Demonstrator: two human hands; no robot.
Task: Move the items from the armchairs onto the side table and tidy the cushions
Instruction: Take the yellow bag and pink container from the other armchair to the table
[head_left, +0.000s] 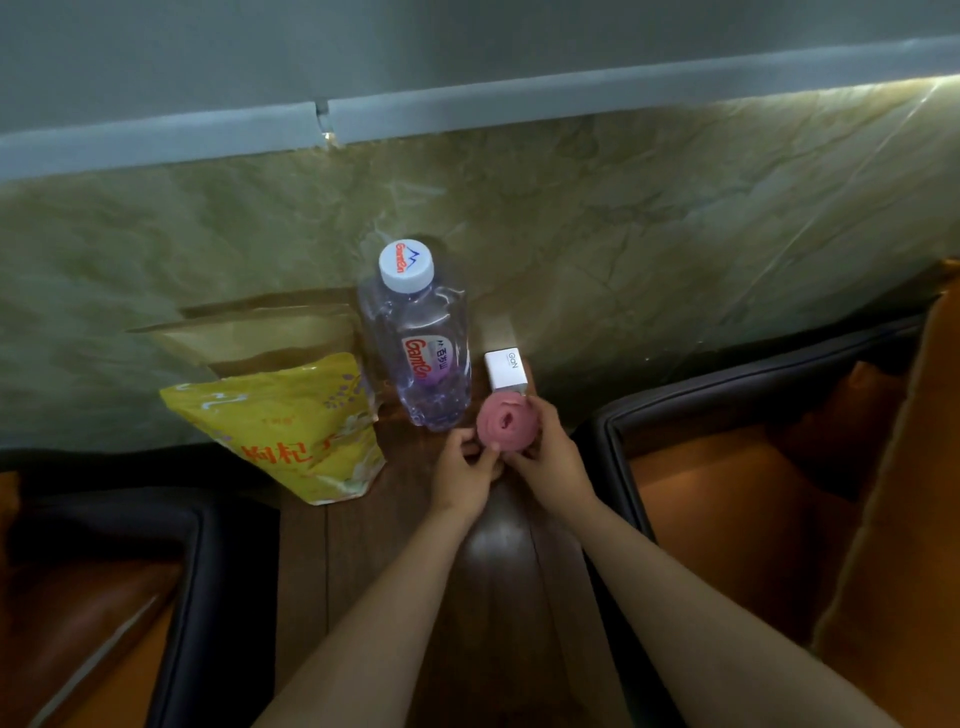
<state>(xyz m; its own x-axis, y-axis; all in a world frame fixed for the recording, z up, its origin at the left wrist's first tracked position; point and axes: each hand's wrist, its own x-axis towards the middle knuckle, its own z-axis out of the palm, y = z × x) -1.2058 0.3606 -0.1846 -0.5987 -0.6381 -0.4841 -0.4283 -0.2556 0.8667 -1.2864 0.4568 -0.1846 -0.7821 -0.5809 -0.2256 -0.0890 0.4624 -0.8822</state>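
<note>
A dark wooden side table (415, 545) stands between two armchairs. On it are a yellow snack bag (280, 421) at the left, a clear water bottle (418, 343) with a white cap in the middle, and a white charger block (505, 370) at the right. Just in front of the charger sits a pink rolled-up cloth item (508, 425). My left hand (465, 470) and my right hand (550, 457) both grip this pink roll from its near side, fingers curled around it, low over the tabletop.
An armchair with a black frame and orange seat (727, 499) lies to the right, with an orange cushion (893, 467) upright along its far side. Another black-and-orange armchair (104, 597) lies to the left. A marble-patterned wall (623, 234) rises behind the table.
</note>
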